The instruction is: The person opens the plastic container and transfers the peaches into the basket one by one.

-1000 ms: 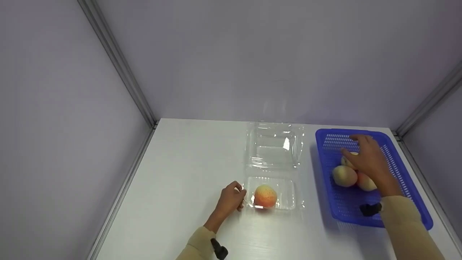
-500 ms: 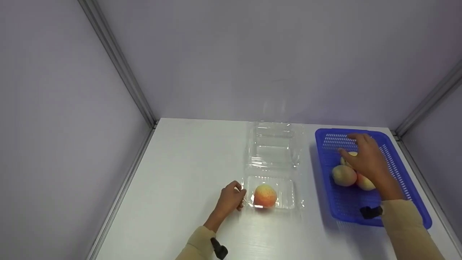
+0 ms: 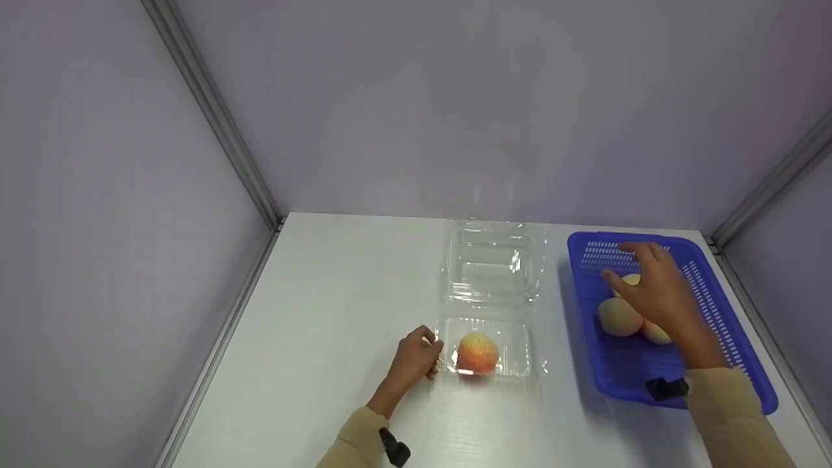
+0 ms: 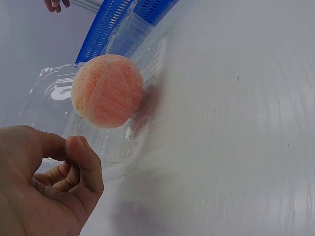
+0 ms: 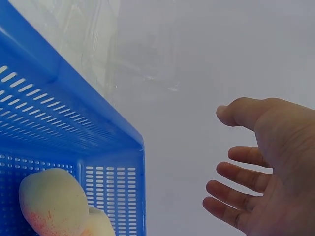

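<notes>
My left hand (image 3: 414,357) pinches the left rim of a clear plastic clamshell container (image 3: 517,351) between thumb and forefinger. Its lid (image 3: 492,276) lies folded back toward the wall. One yellow-and-red peach (image 3: 478,353) sits in the base, left of its middle; the left wrist view shows that peach (image 4: 108,91) just beyond my fingertips. Over the blue basket (image 3: 601,383) hovers my right hand (image 3: 660,286), thumb and fingers spread and holding nothing. Below it are several pale peaches (image 3: 619,316), partly covered by the hand. The right wrist view has the open palm (image 5: 280,167) above the basket's side.
The perforated plastic basket stands at the right of the white table (image 3: 325,312), with a gap between it and the container. A grey back wall (image 3: 416,117) rises behind the table, and side walls with metal corner posts (image 3: 221,123) flank it.
My right hand has drifted slightly left and toward the near side over the basket, fingers still spread. My left hand, the container and the peach in it have stayed put.
</notes>
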Motion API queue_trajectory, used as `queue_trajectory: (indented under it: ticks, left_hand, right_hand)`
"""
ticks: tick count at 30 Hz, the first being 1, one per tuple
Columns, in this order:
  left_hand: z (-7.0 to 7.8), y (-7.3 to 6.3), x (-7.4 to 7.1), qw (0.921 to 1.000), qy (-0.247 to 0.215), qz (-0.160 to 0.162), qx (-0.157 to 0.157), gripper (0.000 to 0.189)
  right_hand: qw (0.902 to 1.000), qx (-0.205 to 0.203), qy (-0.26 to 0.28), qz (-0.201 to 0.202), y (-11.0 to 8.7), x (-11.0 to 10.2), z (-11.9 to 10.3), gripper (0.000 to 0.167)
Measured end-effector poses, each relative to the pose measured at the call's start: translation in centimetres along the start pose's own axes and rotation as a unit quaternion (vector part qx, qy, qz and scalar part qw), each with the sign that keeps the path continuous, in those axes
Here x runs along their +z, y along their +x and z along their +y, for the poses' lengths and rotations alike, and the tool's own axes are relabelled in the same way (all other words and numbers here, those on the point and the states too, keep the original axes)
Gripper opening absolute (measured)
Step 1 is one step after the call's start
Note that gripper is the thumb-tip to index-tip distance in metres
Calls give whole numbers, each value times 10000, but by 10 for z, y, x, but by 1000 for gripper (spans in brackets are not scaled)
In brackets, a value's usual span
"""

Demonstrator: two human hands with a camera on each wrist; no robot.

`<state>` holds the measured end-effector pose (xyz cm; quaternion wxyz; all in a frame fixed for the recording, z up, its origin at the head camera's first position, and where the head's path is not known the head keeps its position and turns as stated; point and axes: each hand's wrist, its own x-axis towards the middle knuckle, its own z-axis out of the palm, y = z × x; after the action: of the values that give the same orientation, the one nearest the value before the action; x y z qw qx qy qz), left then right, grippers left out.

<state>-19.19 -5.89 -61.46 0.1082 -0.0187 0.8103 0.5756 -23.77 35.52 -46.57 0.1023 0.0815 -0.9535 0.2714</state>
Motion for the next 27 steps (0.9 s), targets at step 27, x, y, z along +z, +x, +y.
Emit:
queue_trajectory:
  ticks: [27]
  left_hand:
    - [0,-2,-1,10000,-37,0,35,11]
  right_hand:
    - [9989,-377,-228,129,-4,5,-33,61]
